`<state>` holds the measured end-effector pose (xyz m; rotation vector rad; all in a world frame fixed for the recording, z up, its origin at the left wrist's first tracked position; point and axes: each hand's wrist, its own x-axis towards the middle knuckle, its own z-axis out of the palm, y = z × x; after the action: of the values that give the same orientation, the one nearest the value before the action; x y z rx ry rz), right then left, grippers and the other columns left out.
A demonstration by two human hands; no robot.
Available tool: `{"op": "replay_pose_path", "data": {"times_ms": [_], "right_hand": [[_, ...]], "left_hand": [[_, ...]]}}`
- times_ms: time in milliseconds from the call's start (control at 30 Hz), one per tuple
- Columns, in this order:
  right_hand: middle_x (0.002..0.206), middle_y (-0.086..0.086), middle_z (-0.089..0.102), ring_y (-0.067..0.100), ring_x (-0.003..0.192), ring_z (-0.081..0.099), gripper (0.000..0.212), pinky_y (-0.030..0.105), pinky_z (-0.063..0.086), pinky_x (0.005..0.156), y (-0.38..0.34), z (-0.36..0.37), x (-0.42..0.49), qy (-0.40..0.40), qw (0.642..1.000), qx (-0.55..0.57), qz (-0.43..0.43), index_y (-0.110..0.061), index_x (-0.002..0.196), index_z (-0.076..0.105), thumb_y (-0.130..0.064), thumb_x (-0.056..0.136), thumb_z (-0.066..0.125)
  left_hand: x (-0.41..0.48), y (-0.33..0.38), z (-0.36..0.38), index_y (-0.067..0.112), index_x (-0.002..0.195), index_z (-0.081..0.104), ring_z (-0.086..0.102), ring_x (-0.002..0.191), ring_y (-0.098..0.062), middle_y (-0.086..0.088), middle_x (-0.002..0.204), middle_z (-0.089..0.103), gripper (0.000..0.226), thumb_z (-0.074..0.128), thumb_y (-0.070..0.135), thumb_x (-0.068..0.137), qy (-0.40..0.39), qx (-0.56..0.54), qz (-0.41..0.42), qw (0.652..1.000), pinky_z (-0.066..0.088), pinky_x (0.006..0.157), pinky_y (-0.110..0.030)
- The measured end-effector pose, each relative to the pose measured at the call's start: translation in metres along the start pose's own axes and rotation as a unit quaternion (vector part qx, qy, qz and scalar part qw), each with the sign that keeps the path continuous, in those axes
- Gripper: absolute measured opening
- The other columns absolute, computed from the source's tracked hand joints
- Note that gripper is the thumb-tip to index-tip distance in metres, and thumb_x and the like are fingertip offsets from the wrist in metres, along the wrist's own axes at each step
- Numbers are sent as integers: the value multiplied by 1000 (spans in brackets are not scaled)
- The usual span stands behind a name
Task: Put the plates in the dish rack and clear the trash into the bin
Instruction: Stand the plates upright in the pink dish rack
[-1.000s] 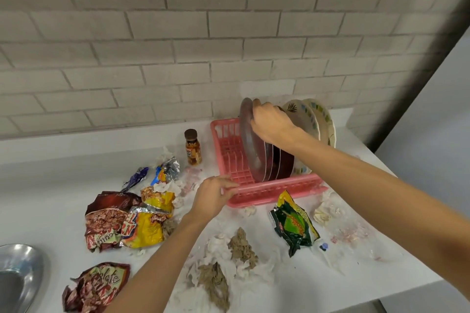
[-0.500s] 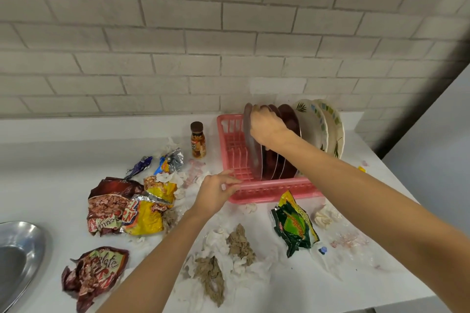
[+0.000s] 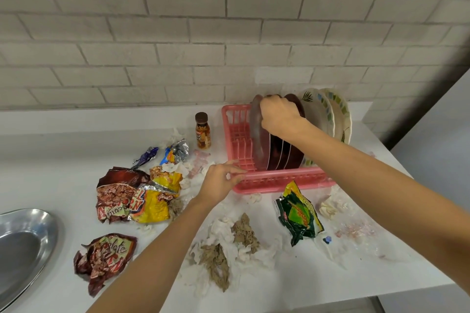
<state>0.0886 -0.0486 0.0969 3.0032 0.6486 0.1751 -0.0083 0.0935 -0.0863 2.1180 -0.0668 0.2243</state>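
A pink dish rack stands at the back right of the white counter. Several plates stand upright in it: dark brown ones and two patterned cream ones. My right hand grips the top rim of the leftmost dark plate, which stands in the rack. My left hand holds the rack's front left corner. Trash lies loose on the counter: a green wrapper, yellow and maroon snack bags, another maroon bag and crumpled tissues.
A small brown bottle stands left of the rack. Small foil wrappers lie behind the snack bags. A steel tray sits at the left edge. Clear plastic film lies on the right. A brick wall backs the counter.
The dark plate in my right hand has gone from tilted to upright in the rack. My left hand stays on the rack's corner. The camera has tilted, so the scene sits lower.
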Motion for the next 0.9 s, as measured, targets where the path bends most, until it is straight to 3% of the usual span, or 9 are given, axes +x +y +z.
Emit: {"op": "replay_pose_path", "data": {"times_ms": [100,267,400,533,667,767,900], "right_hand": [[118,20,58,38,108,58,35,38,41,71,1,-1,-4,5,1000,2,-1,2,122,50,-6,89,57],[119,19,55,39,105,58,38,38,40,67,5,-4,-14,11,1000,19,-10,2,126,46,-8,90,56],[113,18,58,41,100,60,37,38,38,64,5,-4,-21,47,997,43,-31,0,123,48,-14,90,55],[97,16,64,40,87,62,23,37,39,61,-9,2,-36,63,992,70,-83,-4,107,59,-16,88,54],[82,6,65,30,75,63,11,38,52,65,-33,14,-53,-1,987,120,-110,-12,77,63,-17,85,57],[70,3,53,27,63,52,29,36,46,63,-51,24,-65,-53,980,143,-125,-17,57,44,-17,83,58],[66,9,54,32,62,54,29,36,46,57,-83,45,-78,-86,968,160,-172,-8,59,49,-20,83,58]], "left_hand": [[0,0,0,20,98,78,51,117,6,3,101,75,16,76,17,83,-2,-9,-1,1000,43,96,-18],[0,0,1,20,100,78,52,122,2,1,109,73,18,75,15,83,1,-24,-15,1000,42,85,-9],[3,5,-2,21,98,78,53,121,-1,-2,114,72,20,77,11,81,-14,-54,-46,997,46,91,-18],[4,14,-13,21,99,76,65,106,-3,6,104,74,23,78,9,79,-21,-116,-86,989,48,99,-26],[-16,27,-28,16,97,75,69,91,-5,4,94,75,20,71,1,84,30,-130,-66,989,53,85,-21],[-41,31,-45,17,93,75,68,78,-3,1,87,76,23,65,-2,88,48,-136,-76,987,48,67,-15],[-79,29,-76,17,93,76,67,70,-14,0,81,75,23,66,-3,87,69,-146,-86,983,53,63,-24]]}}
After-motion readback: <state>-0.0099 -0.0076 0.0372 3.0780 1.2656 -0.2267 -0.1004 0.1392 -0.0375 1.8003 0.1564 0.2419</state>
